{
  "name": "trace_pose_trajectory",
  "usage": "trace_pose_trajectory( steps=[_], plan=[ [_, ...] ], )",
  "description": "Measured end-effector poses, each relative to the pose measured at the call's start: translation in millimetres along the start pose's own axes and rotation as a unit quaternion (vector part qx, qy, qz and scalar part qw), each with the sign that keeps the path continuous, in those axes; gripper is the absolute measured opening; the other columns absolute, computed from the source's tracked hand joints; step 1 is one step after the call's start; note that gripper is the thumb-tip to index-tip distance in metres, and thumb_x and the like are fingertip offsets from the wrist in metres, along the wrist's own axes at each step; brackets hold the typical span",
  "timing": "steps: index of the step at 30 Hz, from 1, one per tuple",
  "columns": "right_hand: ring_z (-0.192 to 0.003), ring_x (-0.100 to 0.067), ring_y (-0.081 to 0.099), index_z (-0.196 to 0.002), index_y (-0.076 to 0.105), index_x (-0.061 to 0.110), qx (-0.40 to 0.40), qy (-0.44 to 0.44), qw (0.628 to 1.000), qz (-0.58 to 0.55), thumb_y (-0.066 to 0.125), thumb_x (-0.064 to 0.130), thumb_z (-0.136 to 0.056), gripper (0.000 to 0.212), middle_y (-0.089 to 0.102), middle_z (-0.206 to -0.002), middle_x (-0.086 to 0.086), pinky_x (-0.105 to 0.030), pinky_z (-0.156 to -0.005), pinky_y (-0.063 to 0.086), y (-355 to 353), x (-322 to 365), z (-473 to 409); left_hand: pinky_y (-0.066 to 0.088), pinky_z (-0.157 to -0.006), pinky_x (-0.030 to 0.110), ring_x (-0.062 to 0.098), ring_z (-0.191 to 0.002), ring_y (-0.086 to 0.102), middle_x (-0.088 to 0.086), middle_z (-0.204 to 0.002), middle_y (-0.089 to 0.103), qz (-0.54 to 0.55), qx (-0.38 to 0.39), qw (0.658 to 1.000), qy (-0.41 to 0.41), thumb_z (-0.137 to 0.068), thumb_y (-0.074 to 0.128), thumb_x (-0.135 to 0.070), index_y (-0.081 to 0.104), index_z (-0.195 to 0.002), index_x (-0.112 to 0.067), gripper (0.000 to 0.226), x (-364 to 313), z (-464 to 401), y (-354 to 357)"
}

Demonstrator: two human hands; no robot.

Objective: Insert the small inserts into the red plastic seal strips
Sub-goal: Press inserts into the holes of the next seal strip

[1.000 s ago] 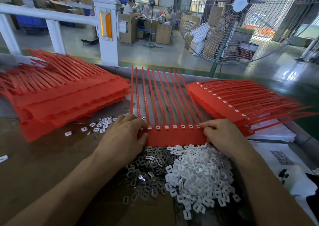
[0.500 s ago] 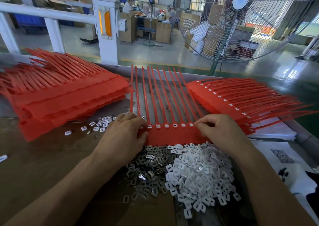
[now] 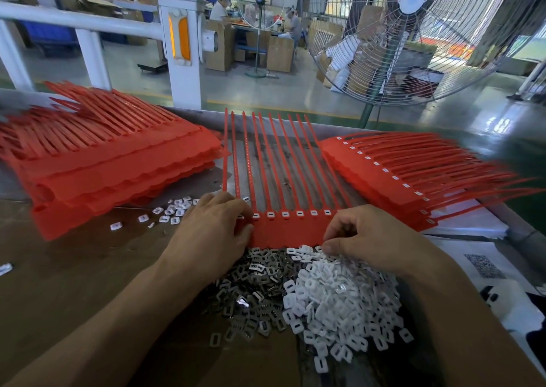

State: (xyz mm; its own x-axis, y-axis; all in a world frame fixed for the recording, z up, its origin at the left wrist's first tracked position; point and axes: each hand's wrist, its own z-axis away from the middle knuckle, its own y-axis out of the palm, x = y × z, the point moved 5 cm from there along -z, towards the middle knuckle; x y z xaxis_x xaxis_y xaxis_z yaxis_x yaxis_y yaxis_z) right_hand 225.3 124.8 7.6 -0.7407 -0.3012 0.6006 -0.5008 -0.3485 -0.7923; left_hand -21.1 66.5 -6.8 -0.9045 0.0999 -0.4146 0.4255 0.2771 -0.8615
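1. Worktable: red seal strip stacks far left and far right.
2. Centre seal strip sheet, tails pointing away.
3. My left hand curls over its left edge.
4. My right hand, fingers curled, pinches at the white inserts; metal inserts just left.

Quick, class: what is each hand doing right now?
Left hand: fingers curled, gripping the red seal strip.
Right hand: fingers curled at the white inserts; grasp cannot be told.
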Motion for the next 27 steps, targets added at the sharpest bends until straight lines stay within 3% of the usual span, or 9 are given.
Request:
trace_pose_trajectory(
  steps=[4, 9, 21, 27],
  plan=[
    [-0.067, -0.006, 0.068, -0.078, 0.076, 0.026, -0.007, 0.007, 1.0, 0.011, 0.086, 0.03, -0.083, 0.012, 0.075, -0.074, 0.008, -0.031, -0.068, 0.055, 1.0, 1.8, -1.5, 0.039, -0.109, 0.041, 0.012, -0.125, 0.043, -0.014, -0.126, 0.057, -0.001, 0.003, 1.0, -0.001, -0.096, 0.059, -0.041, 0.064, -0.12, -0.035, 0.025, 0.7, 0.0, 0.4],
    [-0.066, 0.0, 0.067, -0.078, 0.075, 0.027, -0.021, 0.019, 0.999, 0.024, 0.084, 0.033, -0.085, 0.013, 0.074, -0.073, 0.015, -0.02, -0.061, 0.046, 1.0, 1.2, -0.8, 0.039, -0.109, 0.04, 0.013, -0.124, 0.044, -0.014, -0.125, 0.058, -0.001, -0.002, 1.0, 0.001, -0.095, 0.06, -0.041, 0.065, -0.119, -0.035, 0.025, 1.2, -0.1, 0.7],
    [-0.07, 0.01, 0.062, -0.074, 0.073, 0.031, -0.039, 0.055, 0.994, 0.084, 0.086, 0.04, -0.081, 0.018, 0.069, -0.07, 0.026, -0.018, -0.06, 0.041, -0.8, 5.0, -0.3, 0.041, -0.107, 0.041, 0.013, -0.123, 0.045, -0.014, -0.123, 0.059, 0.005, -0.005, 1.0, 0.0, -0.095, 0.06, -0.039, 0.066, -0.117, -0.034, 0.023, -0.1, 0.4, -0.5],
    [-0.063, -0.004, 0.068, -0.076, 0.072, 0.028, -0.032, 0.021, 0.997, 0.062, 0.083, 0.035, -0.086, 0.016, 0.073, -0.071, 0.015, -0.022, -0.056, 0.051, 3.3, 12.0, 2.4, 0.04, -0.107, 0.04, 0.013, -0.123, 0.044, -0.014, -0.123, 0.059, 0.005, -0.006, 1.0, -0.001, -0.096, 0.06, -0.038, 0.066, -0.118, -0.033, 0.024, -1.0, 0.2, -0.9]
  ],
)
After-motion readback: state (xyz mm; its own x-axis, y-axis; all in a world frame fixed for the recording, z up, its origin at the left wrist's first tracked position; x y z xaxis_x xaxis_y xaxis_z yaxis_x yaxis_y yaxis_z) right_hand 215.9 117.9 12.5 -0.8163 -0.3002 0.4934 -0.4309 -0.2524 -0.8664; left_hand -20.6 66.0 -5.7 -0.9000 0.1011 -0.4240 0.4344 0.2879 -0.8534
